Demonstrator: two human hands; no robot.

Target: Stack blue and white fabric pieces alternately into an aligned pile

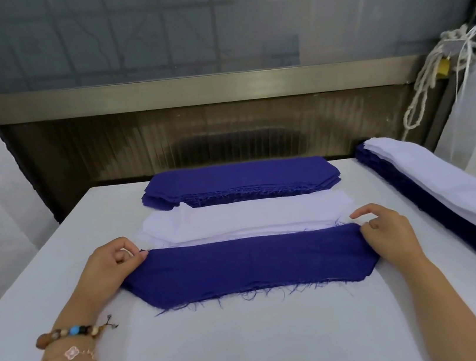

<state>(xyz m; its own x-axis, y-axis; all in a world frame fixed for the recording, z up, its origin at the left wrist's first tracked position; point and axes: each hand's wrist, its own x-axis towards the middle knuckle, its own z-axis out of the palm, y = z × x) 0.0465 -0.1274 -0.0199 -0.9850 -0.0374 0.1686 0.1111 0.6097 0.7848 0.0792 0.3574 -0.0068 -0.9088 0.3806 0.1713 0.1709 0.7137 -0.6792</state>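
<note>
Two hands, the left hand (118,258) and right hand (384,226), are pinching opposite ends of a blue fabric piece (249,263) lying on the tabletop (254,341), just before a white pile (245,218).

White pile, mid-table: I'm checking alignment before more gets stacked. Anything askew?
Yes. The white pile is rumpled at its left end, with layers fanned out unevenly there. The blue piece in front shows only loose frayed threads along its near edge.
</note>
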